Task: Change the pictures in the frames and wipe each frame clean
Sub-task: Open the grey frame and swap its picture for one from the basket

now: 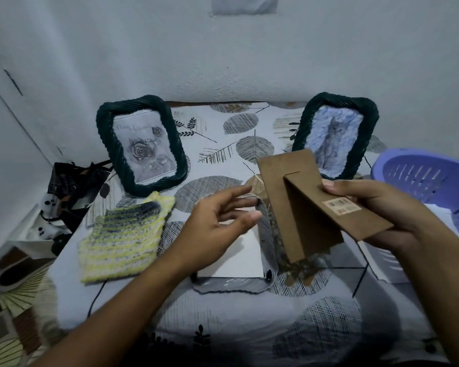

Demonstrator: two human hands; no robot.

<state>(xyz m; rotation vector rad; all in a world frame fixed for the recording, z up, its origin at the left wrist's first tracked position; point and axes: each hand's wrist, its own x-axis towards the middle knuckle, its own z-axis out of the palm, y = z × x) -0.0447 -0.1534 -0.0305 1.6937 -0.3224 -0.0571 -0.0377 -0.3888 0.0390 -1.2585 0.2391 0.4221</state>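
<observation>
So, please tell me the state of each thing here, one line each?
Backing board: removed, held by right hand, stand folded out.
Open frame: face down, paper showing.
Rose frame: upright.
Cat frame: upright.
Knitted cloth: flat, unused.
Left hand: open.

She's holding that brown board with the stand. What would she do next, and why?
Probably lower the brown backing board, held in the right hand, onto the white sheet lying in the face-down frame. The left hand hovers open just above it, seemingly ready to steady it.
</observation>
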